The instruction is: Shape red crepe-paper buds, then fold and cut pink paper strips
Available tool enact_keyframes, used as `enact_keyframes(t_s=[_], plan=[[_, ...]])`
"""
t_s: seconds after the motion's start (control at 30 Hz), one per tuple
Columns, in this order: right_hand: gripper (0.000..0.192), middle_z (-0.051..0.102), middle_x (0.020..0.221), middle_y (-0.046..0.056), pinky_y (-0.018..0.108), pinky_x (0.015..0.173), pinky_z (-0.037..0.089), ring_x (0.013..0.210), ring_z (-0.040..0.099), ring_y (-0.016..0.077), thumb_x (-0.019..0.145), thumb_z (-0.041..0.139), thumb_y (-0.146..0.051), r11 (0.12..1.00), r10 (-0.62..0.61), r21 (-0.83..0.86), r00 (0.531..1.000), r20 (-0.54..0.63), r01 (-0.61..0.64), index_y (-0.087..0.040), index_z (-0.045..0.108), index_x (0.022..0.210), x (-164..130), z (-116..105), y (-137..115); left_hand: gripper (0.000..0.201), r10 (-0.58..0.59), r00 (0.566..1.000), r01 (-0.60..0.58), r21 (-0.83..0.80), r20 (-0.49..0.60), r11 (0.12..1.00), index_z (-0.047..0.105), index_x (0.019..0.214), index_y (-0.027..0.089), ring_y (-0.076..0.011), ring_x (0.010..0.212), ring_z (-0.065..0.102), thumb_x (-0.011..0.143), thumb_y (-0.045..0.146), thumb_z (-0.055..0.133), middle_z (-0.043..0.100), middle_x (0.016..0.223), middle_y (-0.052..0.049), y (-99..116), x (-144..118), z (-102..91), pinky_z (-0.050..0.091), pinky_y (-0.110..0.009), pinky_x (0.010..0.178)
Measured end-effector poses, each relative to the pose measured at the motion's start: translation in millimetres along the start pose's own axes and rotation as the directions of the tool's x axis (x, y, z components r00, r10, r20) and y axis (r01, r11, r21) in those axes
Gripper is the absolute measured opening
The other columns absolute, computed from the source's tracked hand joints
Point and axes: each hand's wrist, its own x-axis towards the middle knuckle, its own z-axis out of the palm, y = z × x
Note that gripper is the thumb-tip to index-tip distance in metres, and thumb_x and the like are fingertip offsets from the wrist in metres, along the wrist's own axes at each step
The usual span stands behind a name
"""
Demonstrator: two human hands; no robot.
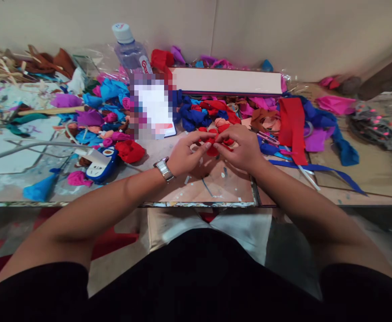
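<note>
I see the left hand [184,156] and the right hand [241,150] close together, both pinching a small red fabric flower [216,142] just above the table [216,188], near its front edge. I judge it half shaped, its petals still loose. Finished-looking red rosettes [129,151] and a glue gun [100,163] lie to the left, a red strip [293,125] to the right.
</note>
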Motion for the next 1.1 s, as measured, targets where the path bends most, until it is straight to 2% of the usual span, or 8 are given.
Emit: enact_keyframes(t_s=[0.13, 0.27, 0.4, 0.63, 0.83, 0.93, 1.1], plan=[[0.008, 0.078, 0.088, 0.004, 0.042, 0.085, 0.050, 0.088, 0.070, 0.0269, 0.093, 0.075, -0.031, 1.000, 0.001, -0.016, 1.000, 0.004, 0.000, -0.024, 0.072, 0.089, -1, 0, -1, 0.038, -0.038, 0.999, 0.038, -0.044, 0.012, 0.998, 0.077, 0.127, 0.023, -0.0208, 0.107, 0.075, 0.101, 0.050, 0.071, 0.080, 0.124, -0.009, -1, 0, 0.9, 0.060, -0.034, 0.093], [0.017, 0.080, 0.099, 0.006, 0.043, 0.088, 0.051, 0.094, 0.071, 0.0278, 0.093, 0.077, -0.041, 1.000, 0.007, -0.003, 1.000, 0.030, -0.007, -0.025, 0.073, 0.096, 0, -2, -3, 0.037, -0.065, 0.998, 0.065, -0.130, 0.004, 0.989, 0.075, 0.128, 0.022, -0.0205, 0.109, 0.076, 0.103, 0.048, 0.068, 0.079, 0.128, -0.009, -4, 0, 2.6, 0.062, -0.034, 0.093], [0.023, 0.080, 0.095, 0.005, 0.043, 0.086, 0.050, 0.092, 0.071, 0.0270, 0.094, 0.075, -0.048, 1.000, 0.015, -0.007, 0.999, 0.036, -0.015, -0.025, 0.073, 0.095, 1, -4, -3, 0.039, -0.072, 0.997, 0.067, -0.133, -0.034, 0.989, 0.070, 0.131, 0.020, -0.0197, 0.107, 0.076, 0.103, 0.048, 0.068, 0.077, 0.129, -0.010, -6, 0, 4.1, 0.063, -0.033, 0.091], [0.013, 0.081, 0.094, 0.005, 0.043, 0.087, 0.050, 0.090, 0.073, 0.0263, 0.095, 0.073, -0.036, 0.999, -0.008, -0.036, 1.000, 0.016, 0.009, -0.024, 0.075, 0.093, 0, -3, 1, 0.037, -0.023, 0.997, 0.014, -0.117, -0.078, 0.993, 0.066, 0.128, 0.020, -0.0189, 0.106, 0.075, 0.103, 0.047, 0.069, 0.075, 0.126, -0.010, -9, 0, 5.4, 0.062, -0.032, 0.090], [0.007, 0.081, 0.094, 0.005, 0.041, 0.087, 0.051, 0.091, 0.074, 0.0256, 0.092, 0.074, -0.030, 1.000, -0.018, -0.016, 1.000, -0.002, 0.018, -0.023, 0.076, 0.094, -1, -2, 3, 0.038, 0.014, 1.000, -0.016, -0.144, -0.014, 0.989, 0.061, 0.133, 0.020, -0.0194, 0.109, 0.075, 0.105, 0.045, 0.066, 0.073, 0.127, -0.012, -9, 1, 4.6, 0.063, -0.033, 0.091], [0.008, 0.081, 0.093, 0.004, 0.041, 0.086, 0.052, 0.088, 0.073, 0.0257, 0.091, 0.074, -0.031, 1.000, 0.016, -0.014, 1.000, 0.006, -0.016, -0.023, 0.076, 0.093, -1, -2, 3, 0.037, 0.048, 0.999, -0.045, -0.126, 0.016, 0.991, 0.060, 0.136, 0.020, -0.0194, 0.110, 0.075, 0.107, 0.043, 0.063, 0.072, 0.129, -0.012, -8, 0, 4.0, 0.063, -0.033, 0.092], [0.010, 0.080, 0.091, 0.004, 0.041, 0.086, 0.053, 0.086, 0.073, 0.0257, 0.090, 0.075, -0.033, 0.999, 0.053, 0.001, 0.998, 0.024, -0.053, -0.023, 0.075, 0.091, -1, -1, 2, 0.039, 0.080, 0.995, -0.074, -0.113, 0.052, 0.991, 0.057, 0.142, 0.021, -0.0219, 0.120, 0.073, 0.108, 0.041, 0.059, 0.069, 0.137, -0.014, -6, -1, 3.0, 0.063, -0.038, 0.101]])
